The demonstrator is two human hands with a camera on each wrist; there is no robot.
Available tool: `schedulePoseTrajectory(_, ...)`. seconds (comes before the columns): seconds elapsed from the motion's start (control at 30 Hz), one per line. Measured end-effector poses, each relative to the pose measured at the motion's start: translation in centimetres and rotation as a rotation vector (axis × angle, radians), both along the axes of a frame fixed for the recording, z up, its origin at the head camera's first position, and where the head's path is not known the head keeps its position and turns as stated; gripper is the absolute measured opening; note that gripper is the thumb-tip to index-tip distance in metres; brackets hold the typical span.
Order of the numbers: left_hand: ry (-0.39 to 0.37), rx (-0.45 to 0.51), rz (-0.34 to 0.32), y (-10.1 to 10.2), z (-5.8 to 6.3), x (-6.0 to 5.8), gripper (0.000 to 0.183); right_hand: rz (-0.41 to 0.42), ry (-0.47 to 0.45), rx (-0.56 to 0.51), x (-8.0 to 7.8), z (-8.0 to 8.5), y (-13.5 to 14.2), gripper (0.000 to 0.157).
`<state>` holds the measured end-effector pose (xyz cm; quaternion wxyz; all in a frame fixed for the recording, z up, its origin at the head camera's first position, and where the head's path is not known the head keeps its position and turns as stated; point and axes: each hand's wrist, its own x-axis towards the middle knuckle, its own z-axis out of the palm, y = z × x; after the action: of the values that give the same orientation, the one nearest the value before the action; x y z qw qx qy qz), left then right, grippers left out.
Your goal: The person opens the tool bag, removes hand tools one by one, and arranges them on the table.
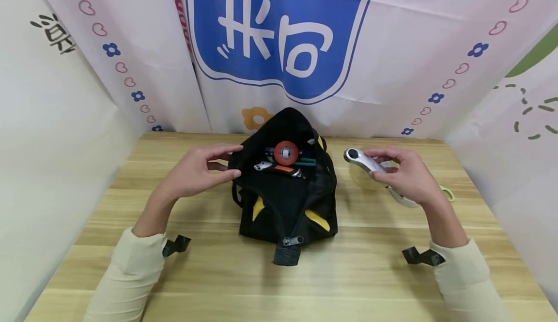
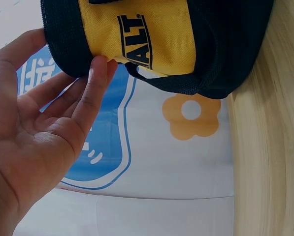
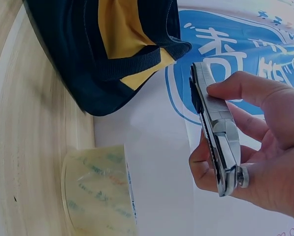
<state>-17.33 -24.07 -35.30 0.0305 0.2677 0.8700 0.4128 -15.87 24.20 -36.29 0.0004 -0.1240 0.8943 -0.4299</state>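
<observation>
A black and yellow tool bag point(image 1: 287, 206) stands on the table, its zipped mouth spread wide. My left hand point(image 1: 198, 169) pinches the left rim of that mouth; in the left wrist view the fingertips point(image 2: 98, 64) lie against the black edge and yellow cloth. Inside the bag are a red round spool point(image 1: 286, 153), a teal strip point(image 1: 307, 161) and a tool with orange and silver parts point(image 1: 285, 169). My right hand point(image 1: 403, 172) holds a silver utility knife point(image 1: 364, 160) in the air, right of the bag. Its ribbed body point(image 3: 214, 101) shows in the right wrist view.
A roll of clear tape point(image 3: 100, 189) stands on the wooden table point(image 1: 209, 283), below my right hand. Beside it a pale green loop point(image 1: 448, 193) is partly hidden by the wrist. A printed cloth point(image 1: 279, 89) hangs behind the table.
</observation>
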Motion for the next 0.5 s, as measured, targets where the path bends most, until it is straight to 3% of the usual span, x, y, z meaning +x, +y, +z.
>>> schedulePoseTrajectory(0.5, 0.008, -0.027, 0.004, -0.1, 0.1, 0.0, 0.054, -0.018, 0.012, 0.035, 0.7, -1.2, 1.9, 0.044)
